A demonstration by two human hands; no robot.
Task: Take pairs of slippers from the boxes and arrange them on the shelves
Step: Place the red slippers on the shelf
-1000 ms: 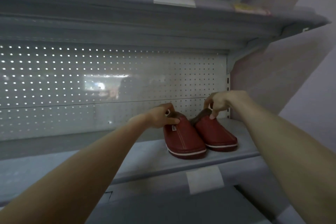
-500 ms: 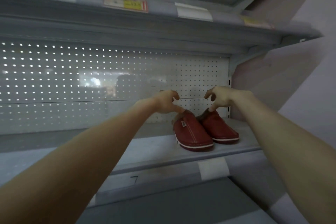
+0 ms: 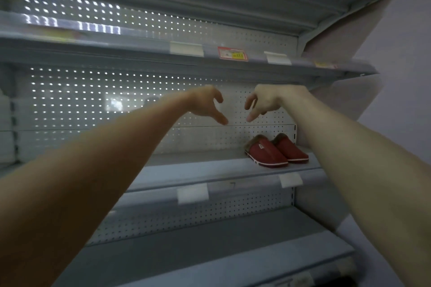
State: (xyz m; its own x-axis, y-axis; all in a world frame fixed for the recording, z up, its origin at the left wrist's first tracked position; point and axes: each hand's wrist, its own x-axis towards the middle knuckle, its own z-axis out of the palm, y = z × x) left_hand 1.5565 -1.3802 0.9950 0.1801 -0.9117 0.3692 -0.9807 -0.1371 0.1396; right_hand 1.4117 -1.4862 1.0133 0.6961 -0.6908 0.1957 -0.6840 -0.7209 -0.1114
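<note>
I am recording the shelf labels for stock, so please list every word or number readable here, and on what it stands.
Red and yellow price tag on the upper shelf edge: print too blurred to read.
Yellowish tag further right on it: blurred.
White label strip beside the price tag: no print visible.
Small tab on the left slipper: too small.
Dark mark on the lower shelf edge: perhaps "7", uncertain.

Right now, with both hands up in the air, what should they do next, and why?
Probably pull both hands back and fetch another pair. The left hand and right hand hold nothing, and the red slippers already sit side by side on the shelf, near its right end, so this pair looks done.
</note>
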